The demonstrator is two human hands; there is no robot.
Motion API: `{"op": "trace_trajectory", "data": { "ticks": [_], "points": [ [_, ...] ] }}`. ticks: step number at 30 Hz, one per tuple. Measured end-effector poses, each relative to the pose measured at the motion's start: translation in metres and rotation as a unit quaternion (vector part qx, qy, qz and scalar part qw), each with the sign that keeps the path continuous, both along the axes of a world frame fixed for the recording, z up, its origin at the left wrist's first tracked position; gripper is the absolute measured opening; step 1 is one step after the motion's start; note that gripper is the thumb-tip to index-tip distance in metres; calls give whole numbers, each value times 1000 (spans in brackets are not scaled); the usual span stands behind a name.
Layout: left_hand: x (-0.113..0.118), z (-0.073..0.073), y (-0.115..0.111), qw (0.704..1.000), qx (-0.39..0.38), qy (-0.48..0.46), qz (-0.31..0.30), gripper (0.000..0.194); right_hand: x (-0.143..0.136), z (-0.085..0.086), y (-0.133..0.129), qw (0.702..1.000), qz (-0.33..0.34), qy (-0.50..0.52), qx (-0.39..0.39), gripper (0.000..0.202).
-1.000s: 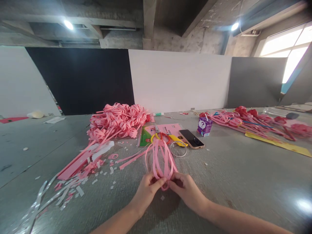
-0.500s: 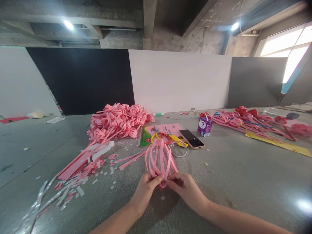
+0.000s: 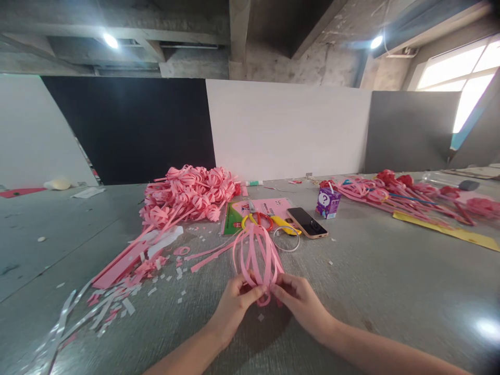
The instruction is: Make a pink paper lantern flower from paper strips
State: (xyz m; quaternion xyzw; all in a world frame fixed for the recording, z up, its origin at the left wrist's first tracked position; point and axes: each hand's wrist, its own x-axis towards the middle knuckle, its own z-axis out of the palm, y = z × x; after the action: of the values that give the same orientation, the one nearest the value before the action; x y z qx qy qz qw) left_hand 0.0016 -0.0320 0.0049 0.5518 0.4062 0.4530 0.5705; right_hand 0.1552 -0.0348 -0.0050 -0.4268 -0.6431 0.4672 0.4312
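A bundle of looped pink paper strips (image 3: 255,250) fans out in front of me, its near ends gathered between my hands. My left hand (image 3: 236,307) pinches these ends from the left, thumb on top. From the right, my right hand (image 3: 300,302) pinches the same gathered ends, its fingertips close to the left thumb. A small pink loop pokes out below the fingertips. Just beyond the strips lie scissors (image 3: 258,221) with red and yellow handles, a yellow cutter (image 3: 285,225) and a silver ring (image 3: 287,249).
A large heap of pink paper (image 3: 191,195) lies at the back left, with paper scraps (image 3: 127,305) nearer. Beyond the scissors is a pink and green packet (image 3: 233,219). A phone (image 3: 307,223) and purple box (image 3: 328,202) stand right, then pink flowers (image 3: 386,187) and a yellow strip (image 3: 449,232).
The gathered ends have shifted slightly toward me and the loops have changed shape a little. My right fingers have moved slightly and sit closer to my left thumb.
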Motion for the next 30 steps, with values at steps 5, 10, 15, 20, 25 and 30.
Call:
{"op": "trace_trajectory", "data": {
  "ticks": [5, 10, 15, 20, 25, 30],
  "points": [
    [1, 4, -2, 999, -1, -24, -35, 11, 0, -1, 1, 1000, -2, 14, -7, 33],
    [0, 4, -3, 997, -7, -49, -67, 12, -1, -2, 3, 999, -4, 35, -2, 33],
    [-1, 1, -1, 998, -15, -39, -36, 13, 0, -5, 4, 999, -14, 37, -21, 34],
    [-2, -2, 2, 997, -37, -63, -17, 13, -1, -2, 2, 999, -23, 20, -19, 34],
    [0, 0, 1, 998, -34, -46, -7, 15, -1, -2, 2, 1000, -18, 6, -9, 35],
    [2, -2, 1, 999, -29, -27, 6, 16, -1, -2, 1, 1000, -16, -6, -1, 36]
  ]
}}
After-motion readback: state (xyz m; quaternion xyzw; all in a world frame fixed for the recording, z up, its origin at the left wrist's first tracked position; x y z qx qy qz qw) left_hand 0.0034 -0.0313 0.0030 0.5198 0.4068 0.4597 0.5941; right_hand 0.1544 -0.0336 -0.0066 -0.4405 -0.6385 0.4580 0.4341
